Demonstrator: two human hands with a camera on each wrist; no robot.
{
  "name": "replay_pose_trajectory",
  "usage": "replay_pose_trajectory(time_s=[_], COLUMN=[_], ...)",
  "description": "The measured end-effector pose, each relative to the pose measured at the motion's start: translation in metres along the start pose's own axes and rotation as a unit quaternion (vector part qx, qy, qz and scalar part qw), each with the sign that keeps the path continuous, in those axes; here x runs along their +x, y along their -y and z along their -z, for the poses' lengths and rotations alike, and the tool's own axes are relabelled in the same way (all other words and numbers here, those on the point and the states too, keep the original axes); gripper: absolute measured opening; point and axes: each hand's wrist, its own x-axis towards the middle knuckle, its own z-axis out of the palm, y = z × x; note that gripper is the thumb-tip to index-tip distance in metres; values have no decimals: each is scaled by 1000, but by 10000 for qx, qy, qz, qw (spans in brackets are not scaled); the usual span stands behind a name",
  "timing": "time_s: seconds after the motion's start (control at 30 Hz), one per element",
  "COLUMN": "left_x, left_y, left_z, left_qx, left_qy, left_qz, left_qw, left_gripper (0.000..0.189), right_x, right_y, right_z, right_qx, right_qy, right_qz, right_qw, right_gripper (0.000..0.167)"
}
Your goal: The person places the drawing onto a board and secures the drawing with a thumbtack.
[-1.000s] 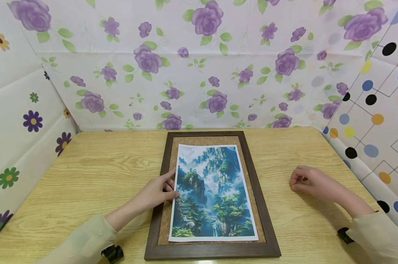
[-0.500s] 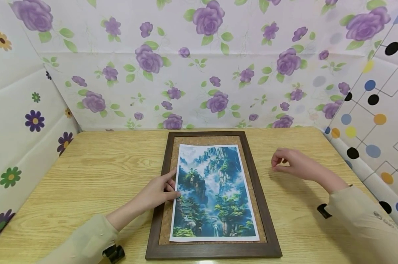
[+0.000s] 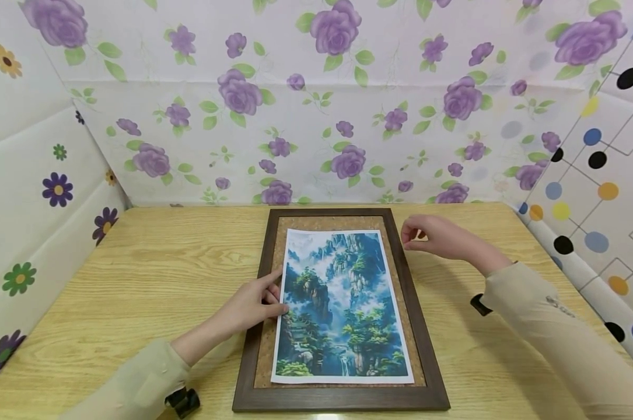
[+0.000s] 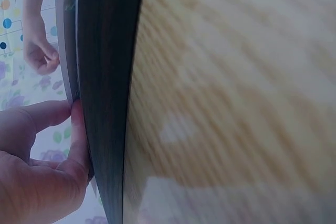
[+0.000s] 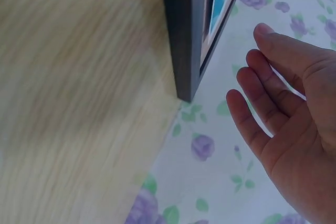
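Observation:
A printed mountain landscape picture [image 3: 342, 309] lies on a corkboard [image 3: 329, 223] with a dark brown wooden frame [image 3: 339, 399]. My left hand [image 3: 253, 304] pinches the print's left edge, thumb on top; in the left wrist view, the left hand [image 4: 47, 166] has a finger between the paper and the frame. My right hand [image 3: 434, 236] hovers just right of the frame's upper right side, thumb and index tips close together. In the right wrist view, the right hand [image 5: 294, 98] has bent fingers. Whether its fingertips hold something small cannot be told.
The board rests on a light wood-grain table [image 3: 179, 256]. Flower-patterned cloth [image 3: 305, 134] hangs behind the table, and cloth with coloured dots [image 3: 610, 233] covers the right side. Dark straps [image 3: 184, 402] show at both sleeves.
My right hand has moved left and away from me across the table, up to the frame's right side, its fingers still curled. My left hand keeps its place on the print's edge.

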Motion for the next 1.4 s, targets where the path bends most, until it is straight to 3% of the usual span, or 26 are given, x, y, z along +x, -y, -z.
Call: replay_pose_trajectory(time_s=[0.37, 0.73, 1.07, 1.4], left_x=[1, 1, 0, -1], left_y=[2, 2, 1, -1], left_z=[-1, 0, 1, 1], left_qx=[-44, -59, -162, -157], left_qy=[48, 41, 91, 89], left_qz=[-2, -97, -105, -63], left_qw=[10000, 9999, 9998, 9998], left_gripper=[81, 80, 81, 81], right_x=[46, 86, 111, 129], right_y=[13, 22, 32, 30], right_z=[-1, -5, -15, -35], right_qx=[430, 647, 717, 1104], right_qy=[368, 570, 564, 840], right_qz=[159, 38, 95, -91], right_qw=[9983, 9963, 9958, 9903], right_gripper=[6, 6, 7, 8])
